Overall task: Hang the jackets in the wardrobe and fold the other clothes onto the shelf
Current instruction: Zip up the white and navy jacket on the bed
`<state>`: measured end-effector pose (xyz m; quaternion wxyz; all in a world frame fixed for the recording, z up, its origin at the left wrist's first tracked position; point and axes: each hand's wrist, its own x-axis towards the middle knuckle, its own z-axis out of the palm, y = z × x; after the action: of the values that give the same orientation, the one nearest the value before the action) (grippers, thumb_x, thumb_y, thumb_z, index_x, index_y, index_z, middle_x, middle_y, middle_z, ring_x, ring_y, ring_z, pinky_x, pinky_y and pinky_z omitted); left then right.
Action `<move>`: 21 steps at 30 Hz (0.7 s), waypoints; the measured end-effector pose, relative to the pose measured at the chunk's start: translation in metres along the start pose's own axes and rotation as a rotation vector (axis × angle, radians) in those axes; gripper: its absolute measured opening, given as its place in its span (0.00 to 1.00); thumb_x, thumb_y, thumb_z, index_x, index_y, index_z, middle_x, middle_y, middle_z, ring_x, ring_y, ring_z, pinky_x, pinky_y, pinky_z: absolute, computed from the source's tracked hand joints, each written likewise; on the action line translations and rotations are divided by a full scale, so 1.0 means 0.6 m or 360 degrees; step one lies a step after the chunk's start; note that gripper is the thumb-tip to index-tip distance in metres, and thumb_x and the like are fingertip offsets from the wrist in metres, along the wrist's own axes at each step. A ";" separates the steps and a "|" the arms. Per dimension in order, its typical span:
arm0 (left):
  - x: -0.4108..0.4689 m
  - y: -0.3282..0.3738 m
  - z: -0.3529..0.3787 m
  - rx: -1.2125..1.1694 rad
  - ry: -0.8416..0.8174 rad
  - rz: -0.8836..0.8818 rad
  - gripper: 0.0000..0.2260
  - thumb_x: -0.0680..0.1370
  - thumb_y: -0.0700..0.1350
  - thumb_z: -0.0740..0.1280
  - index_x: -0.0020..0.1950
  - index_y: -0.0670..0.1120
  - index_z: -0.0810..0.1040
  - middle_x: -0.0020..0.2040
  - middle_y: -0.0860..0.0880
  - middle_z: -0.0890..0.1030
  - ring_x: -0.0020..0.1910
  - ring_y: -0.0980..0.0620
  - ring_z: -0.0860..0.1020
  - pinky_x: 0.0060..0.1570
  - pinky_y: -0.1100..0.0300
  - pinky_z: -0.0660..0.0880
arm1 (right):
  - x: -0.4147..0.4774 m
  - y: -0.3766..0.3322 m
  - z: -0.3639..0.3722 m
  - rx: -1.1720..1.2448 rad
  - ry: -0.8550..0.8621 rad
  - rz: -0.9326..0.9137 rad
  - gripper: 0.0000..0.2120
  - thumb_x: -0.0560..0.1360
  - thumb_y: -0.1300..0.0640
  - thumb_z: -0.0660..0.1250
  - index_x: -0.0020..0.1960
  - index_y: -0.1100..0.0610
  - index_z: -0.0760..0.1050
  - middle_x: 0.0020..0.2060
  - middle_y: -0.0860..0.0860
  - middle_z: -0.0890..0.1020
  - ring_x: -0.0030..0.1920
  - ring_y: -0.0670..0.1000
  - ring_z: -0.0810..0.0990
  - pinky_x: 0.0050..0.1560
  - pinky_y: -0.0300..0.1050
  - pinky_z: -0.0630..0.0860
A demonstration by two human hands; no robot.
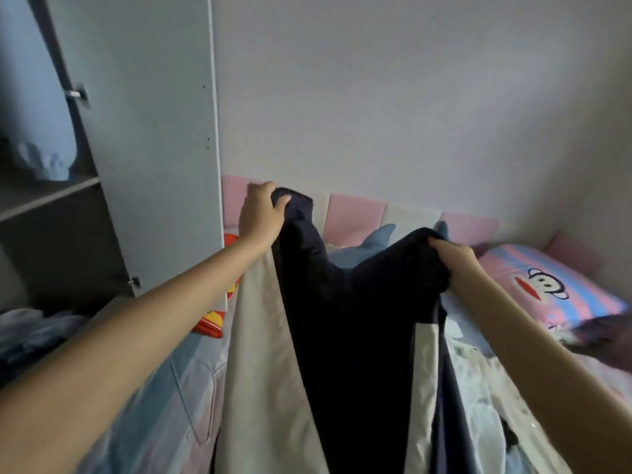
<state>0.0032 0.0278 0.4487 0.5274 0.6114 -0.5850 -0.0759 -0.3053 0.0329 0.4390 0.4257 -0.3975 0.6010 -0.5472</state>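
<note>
I see a picture of a monkey face with a big red mouth on the pink and blue striped pillow [547,289]. It lies at the far right of the bed [178,388].

Both my arms reach out in front of me, over the bed. My left hand [261,213] is up higher, near the wall. Its fingers are curled tight over one top corner of the dark blue and cream piece of clothing [342,319], with the thumb pressed on the cloth. My right hand [456,260] is a bit lower and off to the right. Its fingers are bunched around the other top corner, knuckles up.

The clothing hangs down between my two hands, spread wide, and sags in the middle. The dark blue part faces me, with cream strips at both sides. I cannot tell if it is a jacket.

The wardrobe door [147,131] stands open on the left. Inside is a gray shelf [48,196] with a light blue cloth [44,162] on it. More clothes [34,330] are piled low on the left.

Pink and white pads [355,212] run along the wall behind the bed. A blue soft toy [362,251] lies just past the clothing. A red and yellow thing [213,323] sits by the wardrobe door.
</note>
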 end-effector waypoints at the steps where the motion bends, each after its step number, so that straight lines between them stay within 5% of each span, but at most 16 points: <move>1: 0.016 -0.019 0.029 0.0058 -0.0040 -0.0033 0.14 0.80 0.46 0.63 0.62 0.40 0.74 0.61 0.40 0.77 0.58 0.42 0.75 0.52 0.57 0.69 | 0.036 0.012 -0.001 -0.0074 0.0048 -0.0068 0.15 0.73 0.53 0.71 0.54 0.63 0.76 0.46 0.56 0.80 0.41 0.53 0.82 0.40 0.42 0.80; 3: 0.031 -0.069 0.100 0.0196 -0.0231 -0.0037 0.19 0.80 0.50 0.63 0.68 0.42 0.70 0.75 0.41 0.63 0.69 0.41 0.67 0.63 0.52 0.67 | 0.098 0.057 -0.003 -0.0386 0.0060 -0.0156 0.37 0.69 0.49 0.75 0.71 0.61 0.63 0.62 0.54 0.74 0.60 0.54 0.76 0.62 0.51 0.74; 5: -0.009 -0.128 0.179 0.0397 -0.0587 -0.0093 0.22 0.78 0.56 0.63 0.69 0.47 0.68 0.78 0.41 0.50 0.74 0.40 0.58 0.69 0.47 0.62 | 0.123 0.137 -0.006 -0.0860 0.0082 -0.0132 0.50 0.67 0.44 0.76 0.77 0.54 0.49 0.71 0.54 0.64 0.70 0.55 0.65 0.71 0.55 0.63; 9: -0.245 -0.290 0.317 0.0777 -0.1467 -0.0082 0.25 0.78 0.57 0.63 0.72 0.51 0.64 0.78 0.43 0.53 0.75 0.42 0.54 0.70 0.46 0.59 | 0.104 0.415 -0.018 -0.1306 -0.0186 -0.0123 0.36 0.72 0.51 0.72 0.75 0.56 0.59 0.70 0.56 0.65 0.70 0.58 0.65 0.69 0.54 0.65; 13: -0.509 -0.446 0.359 0.0826 -0.2081 -0.0298 0.22 0.78 0.54 0.62 0.71 0.53 0.66 0.75 0.48 0.59 0.75 0.48 0.56 0.69 0.52 0.62 | 0.002 0.699 -0.057 -0.1496 -0.0641 0.0453 0.32 0.75 0.54 0.69 0.75 0.54 0.59 0.69 0.54 0.67 0.69 0.57 0.67 0.63 0.49 0.69; 17: -0.666 -0.537 0.381 0.0493 -0.2142 -0.0848 0.17 0.78 0.46 0.63 0.68 0.48 0.70 0.67 0.50 0.72 0.61 0.54 0.72 0.56 0.63 0.68 | -0.104 0.911 -0.106 -0.1509 -0.0667 0.0936 0.30 0.76 0.54 0.67 0.74 0.56 0.59 0.69 0.57 0.66 0.62 0.55 0.72 0.57 0.47 0.74; 21: -0.748 -0.601 0.432 0.0135 -0.1707 -0.1622 0.16 0.79 0.41 0.64 0.66 0.37 0.73 0.56 0.41 0.78 0.53 0.48 0.78 0.47 0.61 0.71 | -0.157 1.036 -0.116 -0.1341 -0.0359 0.1459 0.35 0.73 0.44 0.70 0.70 0.63 0.62 0.62 0.57 0.73 0.54 0.54 0.76 0.45 0.42 0.71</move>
<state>-0.0879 0.1535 -0.1634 0.0445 0.7061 -0.4083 -0.5768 -0.3485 0.1967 -0.1702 0.4845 -0.2884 0.8256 0.0196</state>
